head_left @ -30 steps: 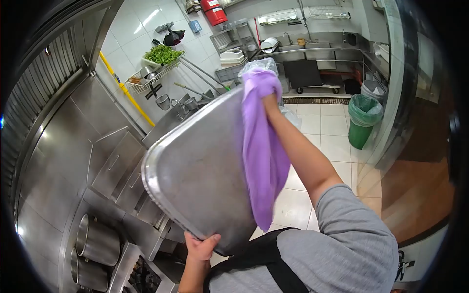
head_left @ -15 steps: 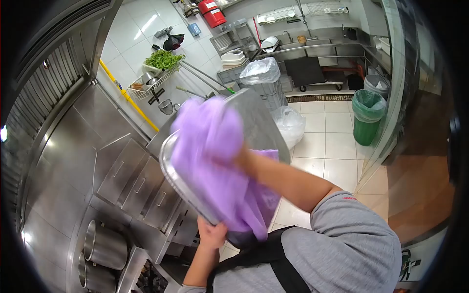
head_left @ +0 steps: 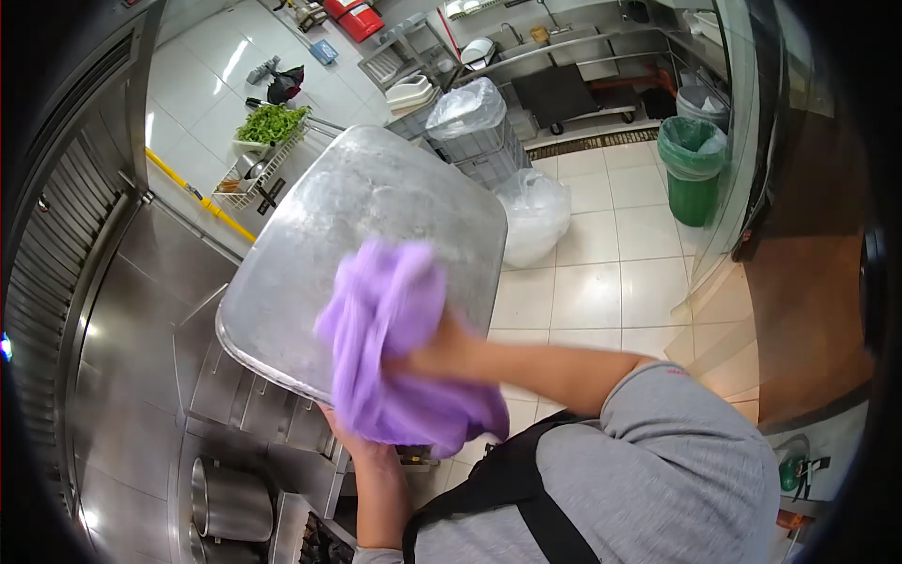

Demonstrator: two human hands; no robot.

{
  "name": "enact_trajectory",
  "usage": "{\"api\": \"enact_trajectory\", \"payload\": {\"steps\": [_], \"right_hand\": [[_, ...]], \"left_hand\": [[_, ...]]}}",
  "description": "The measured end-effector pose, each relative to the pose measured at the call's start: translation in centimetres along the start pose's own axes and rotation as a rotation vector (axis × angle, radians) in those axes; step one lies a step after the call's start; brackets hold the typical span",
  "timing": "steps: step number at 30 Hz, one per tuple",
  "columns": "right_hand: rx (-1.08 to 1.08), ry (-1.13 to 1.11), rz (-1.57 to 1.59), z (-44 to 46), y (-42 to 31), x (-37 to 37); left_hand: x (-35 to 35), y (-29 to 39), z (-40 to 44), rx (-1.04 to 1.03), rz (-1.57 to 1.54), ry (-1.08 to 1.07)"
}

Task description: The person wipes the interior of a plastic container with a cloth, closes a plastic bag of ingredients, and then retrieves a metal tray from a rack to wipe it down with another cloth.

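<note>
A large metal tray (head_left: 413, 193) is held up in front of me, tilted, its broad worn surface facing me. My left hand (head_left: 352, 432) is at its lower edge; the purple cloth hides most of its fingers, which grip the tray. The purple cloth (head_left: 385, 301) lies bunched against the tray's lower middle, with folds hanging below the edge. My right hand (head_left: 437, 352) is wrapped in the cloth and presses it on the tray; it is blurred and its fingers are mostly covered.
Metal pots (head_left: 230, 498) stand at the lower left by a stove. Beyond the tray are stacked grey crates (head_left: 484, 155), a clear plastic bag (head_left: 534, 211) on the tiled floor and a green bin (head_left: 693, 179). A wall rack (head_left: 258, 174) holds green leaves.
The tray has turned so that more of its broad surface shows. My right hand and the cloth have moved from its right edge to the lower middle. The view has shifted.
</note>
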State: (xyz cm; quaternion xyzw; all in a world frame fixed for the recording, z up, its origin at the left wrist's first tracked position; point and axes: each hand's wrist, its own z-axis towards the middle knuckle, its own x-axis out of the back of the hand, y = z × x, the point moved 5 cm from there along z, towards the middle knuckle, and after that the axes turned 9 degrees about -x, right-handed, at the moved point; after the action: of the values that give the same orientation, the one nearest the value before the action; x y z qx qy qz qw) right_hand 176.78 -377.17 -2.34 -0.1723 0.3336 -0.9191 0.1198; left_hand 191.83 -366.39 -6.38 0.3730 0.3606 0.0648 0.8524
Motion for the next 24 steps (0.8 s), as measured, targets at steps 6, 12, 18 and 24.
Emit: {"api": "enact_trajectory", "payload": {"steps": [6, 12, 18, 24], "right_hand": [[-0.653, 0.328, 0.035, 8.4, 18.1, 6.7], [0.042, 0.197, -0.031, -5.8, 2.1, -2.8], [-0.433, 0.412, 0.055, -0.7, 19.2, 1.5], [-0.514, 0.434, 0.095, 2.8, 22.0, 7.3]], "left_hand": [[-2.7, 0.9, -0.8, -0.018, 0.093, -0.095], [-0.3, -1.2, 2.6, 0.007, 0.229, 0.046], [-2.8, -0.5, 1.1, -0.009, 0.101, -0.001], [-3.9, -2.1, -0.2, 0.1, -0.036, -0.098]]}}
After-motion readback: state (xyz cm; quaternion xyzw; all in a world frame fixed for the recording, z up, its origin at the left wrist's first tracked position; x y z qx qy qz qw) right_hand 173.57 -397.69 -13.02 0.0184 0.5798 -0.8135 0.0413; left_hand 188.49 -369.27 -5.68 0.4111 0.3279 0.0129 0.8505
